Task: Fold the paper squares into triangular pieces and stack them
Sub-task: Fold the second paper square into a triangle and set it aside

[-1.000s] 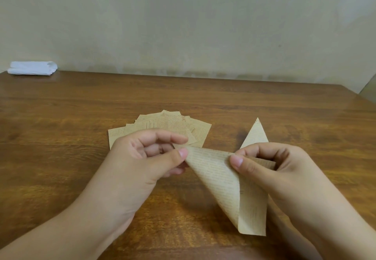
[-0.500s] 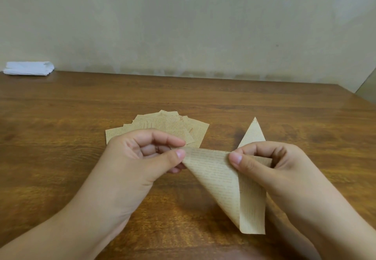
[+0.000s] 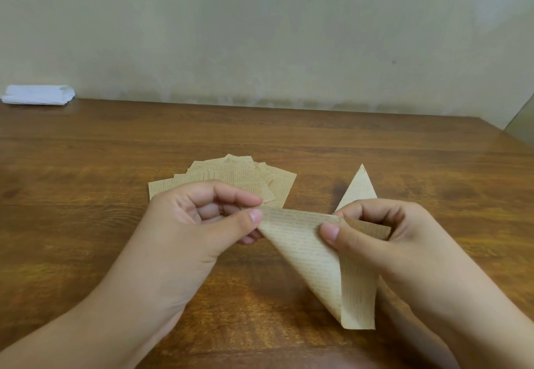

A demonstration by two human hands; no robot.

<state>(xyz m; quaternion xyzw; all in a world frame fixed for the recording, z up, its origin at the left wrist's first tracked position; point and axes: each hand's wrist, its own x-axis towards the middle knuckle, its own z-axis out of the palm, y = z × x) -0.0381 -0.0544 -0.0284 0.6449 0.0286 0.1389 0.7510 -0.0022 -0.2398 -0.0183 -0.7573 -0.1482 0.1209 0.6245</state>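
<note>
Sheet: tan printed sheet, bent over on itself and held above the worktop between the two hands, its doubled corner hanging down toward the near edge
Left hand: left hand pinches the sheet's left corner between thumb and forefinger, the other fingers curled in
Right hand: right hand pinches the sheet's top edge near its right end — thumb on the near face, fingers curled behind
Pile: fanned pile of flat printed squares lying on the worktop just behind the left hand, partly hidden by it
Triangle: one folded triangle lies flat behind the right hand, tip pointing away, its lower part covered by the fingers
Worktop: brown wooden worktop carries pile and triangle
Cloth: white folded cloth at the far left corner, against the wall — well apart from the papers
</note>
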